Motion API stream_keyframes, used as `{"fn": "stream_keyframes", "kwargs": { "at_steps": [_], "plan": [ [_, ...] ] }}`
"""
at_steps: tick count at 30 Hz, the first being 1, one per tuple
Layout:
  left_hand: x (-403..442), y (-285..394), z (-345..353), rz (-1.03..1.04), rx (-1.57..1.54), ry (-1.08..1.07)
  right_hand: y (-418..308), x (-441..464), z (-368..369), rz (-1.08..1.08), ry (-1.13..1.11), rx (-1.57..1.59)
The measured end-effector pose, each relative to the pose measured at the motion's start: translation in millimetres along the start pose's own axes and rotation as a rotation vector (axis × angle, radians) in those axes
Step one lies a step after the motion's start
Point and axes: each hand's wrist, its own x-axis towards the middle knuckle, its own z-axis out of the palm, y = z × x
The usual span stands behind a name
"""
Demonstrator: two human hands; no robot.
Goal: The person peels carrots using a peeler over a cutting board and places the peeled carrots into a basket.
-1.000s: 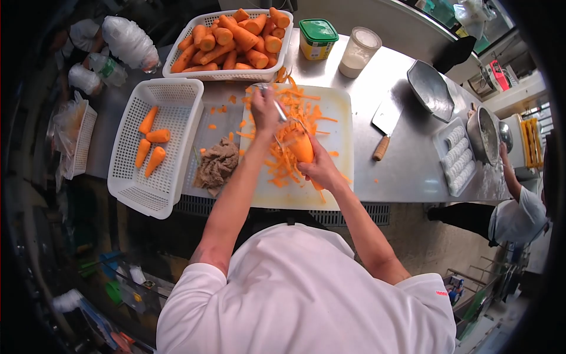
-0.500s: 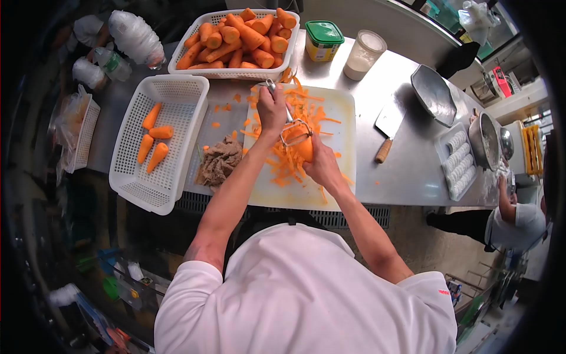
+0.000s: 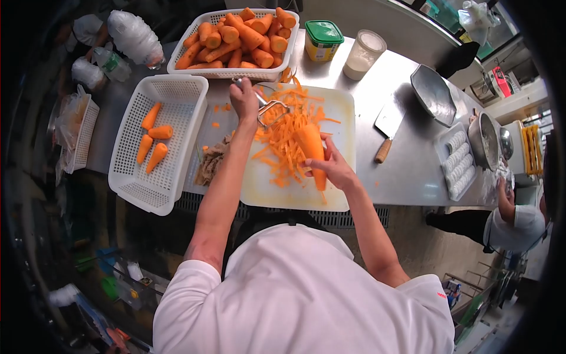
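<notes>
My left hand (image 3: pixel 244 101) is closed around the handle of a metal vegetable peeler (image 3: pixel 273 111), its wide head pointing right over the board. In my right hand (image 3: pixel 333 167) is a large carrot (image 3: pixel 310 144), thick end up and tip toward me, gripped near the lower end. The peeler and the carrot are apart. Beneath them, a heap of orange peelings (image 3: pixel 283 135) covers the middle of the white cutting board (image 3: pixel 259 194). A crumpled brown cloth (image 3: pixel 210 162) lies left of the board, partly hidden by my left forearm.
A white basket (image 3: pixel 236 73) heaped with carrots stands at the back; another basket (image 3: pixel 187 130) on the left holds several carrots. A cleaver (image 3: pixel 388 127), a green-lidded tub (image 3: pixel 324 41), a jar (image 3: pixel 364 56) and a metal tray (image 3: pixel 433 94) sit rightward. Another person (image 3: pixel 516 224) works far right.
The peeler has come off the carrot and moved left with my left hand. My right hand has shifted slightly right and toward me, and the carrot now shows along its length.
</notes>
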Motion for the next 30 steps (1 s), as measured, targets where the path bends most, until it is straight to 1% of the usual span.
{"fn": "stream_keyframes", "kwargs": {
  "at_steps": [1, 2, 4, 5, 6, 8, 10, 12, 13, 14, 15, 16, 17, 18, 20, 21, 22, 24, 25, 26, 27, 28, 29, 30],
  "plan": [
    [-10, 9, 7, -0.017, -0.050, -0.021, -5, -2, 6, 0.007, -0.004, 0.082],
    [-25, 17, 15, -0.016, -0.052, -0.019, -2, 3, 7, 0.007, -0.006, 0.080],
    [-56, 28, 31, 0.046, -0.021, -0.243, 9, 16, 7, 0.045, -0.072, -0.094],
    [-55, 6, 36, 0.112, 0.014, -0.293, 15, 15, 14, -0.045, -0.080, -0.099],
    [-44, -4, 33, 0.114, 0.014, -0.286, 15, 14, 16, -0.045, -0.086, -0.102],
    [-16, -12, 19, -0.125, 0.050, -0.084, 13, 13, 19, -0.022, -0.064, -0.177],
    [-9, -18, 18, -0.137, 0.054, -0.075, 11, 11, 20, -0.033, -0.066, -0.198],
    [-24, -6, 18, -0.009, -0.008, -0.063, 12, 8, 21, -0.032, -0.071, -0.218],
    [-23, -2, 17, -0.026, 0.061, -0.108, 13, 4, 18, -0.024, -0.090, -0.219],
    [-16, -12, 14, -0.030, 0.061, -0.102, 14, 0, 15, -0.015, -0.110, -0.220],
    [-2, -30, 11, -0.026, 0.093, -0.032, 10, -6, 13, -0.012, -0.115, -0.223],
    [11, -41, 5, -0.016, 0.124, 0.034, 2, -12, 12, 0.002, -0.125, -0.334],
    [19, -34, -3, -0.177, 0.051, 0.136, -4, -14, 11, 0.013, -0.131, -0.444],
    [20, -31, 3, -0.171, 0.047, 0.128, -2, -8, 6, 0.005, -0.124, -0.445],
    [2, -27, 7, -0.060, -0.149, 0.021, 16, -2, 0, -0.152, 0.032, -0.726],
    [-18, -17, 16, -0.080, -0.047, -0.042, 20, -4, 4, -0.143, 0.034, -0.719],
    [-19, -22, 21, -0.077, -0.051, -0.039, 19, -1, 7, -0.167, 0.069, -0.759],
    [-16, -43, 24, 0.082, 0.196, -0.103, 12, 0, 12, -0.194, 0.093, -0.806],
    [-4, -43, 19, 0.009, 0.125, 0.041, 10, -7, 14, -0.208, 0.092, -0.873],
    [-5, -34, 16, 0.007, 0.123, 0.037, 7, -11, 13, -0.223, 0.096, -0.941],
    [-5, -23, 15, -0.026, 0.090, 0.033, 6, -7, 9, -0.228, 0.101, -0.944],
    [-8, -13, 13, -0.061, 0.066, 0.026, 10, -2, 6, -0.262, 0.132, -1.019],
    [-25, -11, 21, 0.036, 0.096, -0.093, 20, -1, 6, -0.285, 0.157, -1.088],
    [-30, -15, 27, 0.034, 0.101, -0.093, 29, 2, 7, -0.282, 0.156, -1.084]
  ]
}}
